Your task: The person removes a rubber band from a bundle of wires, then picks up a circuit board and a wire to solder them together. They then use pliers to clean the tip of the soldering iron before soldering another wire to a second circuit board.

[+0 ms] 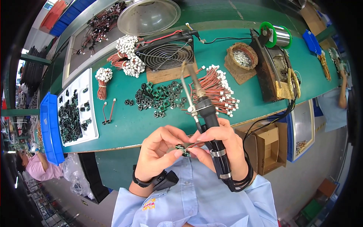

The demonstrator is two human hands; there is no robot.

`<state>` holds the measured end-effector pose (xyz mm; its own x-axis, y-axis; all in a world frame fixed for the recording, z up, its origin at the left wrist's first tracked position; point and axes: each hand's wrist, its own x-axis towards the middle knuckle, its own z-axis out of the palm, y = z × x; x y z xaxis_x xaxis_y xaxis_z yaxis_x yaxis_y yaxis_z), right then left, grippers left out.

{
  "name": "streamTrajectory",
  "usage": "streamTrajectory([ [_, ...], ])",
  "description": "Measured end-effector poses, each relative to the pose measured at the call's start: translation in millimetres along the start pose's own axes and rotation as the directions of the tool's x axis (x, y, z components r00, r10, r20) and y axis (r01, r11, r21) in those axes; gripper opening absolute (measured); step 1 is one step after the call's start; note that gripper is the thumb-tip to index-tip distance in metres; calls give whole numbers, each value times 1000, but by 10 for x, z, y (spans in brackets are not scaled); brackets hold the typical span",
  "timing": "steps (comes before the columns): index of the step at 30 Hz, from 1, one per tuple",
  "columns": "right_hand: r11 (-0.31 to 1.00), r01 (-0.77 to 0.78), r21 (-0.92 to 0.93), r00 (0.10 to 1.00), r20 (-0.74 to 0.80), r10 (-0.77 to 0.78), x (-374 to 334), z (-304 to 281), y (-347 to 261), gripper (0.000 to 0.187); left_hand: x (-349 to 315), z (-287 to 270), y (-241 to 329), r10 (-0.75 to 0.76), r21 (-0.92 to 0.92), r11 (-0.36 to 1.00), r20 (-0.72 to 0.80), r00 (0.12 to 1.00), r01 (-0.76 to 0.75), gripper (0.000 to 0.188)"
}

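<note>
My left hand (pixel 157 151) is closed, pinching a small green circuit board (pixel 184 151) in front of my chest. A black soldering iron (pixel 208 109) with a thin feed tube alongside lies in my right hand (pixel 228 145), its tip pointing away over the table. The thumb and fingertips of that hand also pinch a red-and-black wire lead (pixel 196 144), whose end meets the board. Whether it is joined there, I cannot tell. Beyond my hands lies a pile of small black and green parts (pixel 159 96), beside a fan of wire leads with white connectors (pixel 217 89).
A black fan with a wire guard (pixel 166 55) stands at the back. To the right are a solder pot (pixel 242 58), a solder wire spool (pixel 278 36) and a metal-cased unit (pixel 270 72). A white tray (pixel 92 125) of parts and a blue bin (pixel 51 128) sit left.
</note>
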<state>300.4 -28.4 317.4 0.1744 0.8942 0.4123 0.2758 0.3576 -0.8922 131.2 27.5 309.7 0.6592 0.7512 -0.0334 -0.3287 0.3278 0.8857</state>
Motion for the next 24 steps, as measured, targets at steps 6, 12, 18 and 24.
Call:
streamTrajectory([
  [6, 942, 141, -306, 988, -19, -154, -8, -68, 61, 38, 17, 9, -41, 55, 65, 997, -71, 996, -51, 14],
  [12, 944, 57, -325, 998, -13, -65, -281, -319, 23, 50, 55, -31, -86, 141, 157, 983, -327, 935, -93, 15],
  [18, 893, 235, -383, 966, 195, -170, -508, -361, 31, 49, 33, -75, -102, 187, 204, 972, -352, 917, -120, 14],
  [24, 938, 166, -305, 976, 185, -113, -512, -305, 7, 44, 19, -72, -79, 172, 220, 971, -379, 909, -92, 14],
])
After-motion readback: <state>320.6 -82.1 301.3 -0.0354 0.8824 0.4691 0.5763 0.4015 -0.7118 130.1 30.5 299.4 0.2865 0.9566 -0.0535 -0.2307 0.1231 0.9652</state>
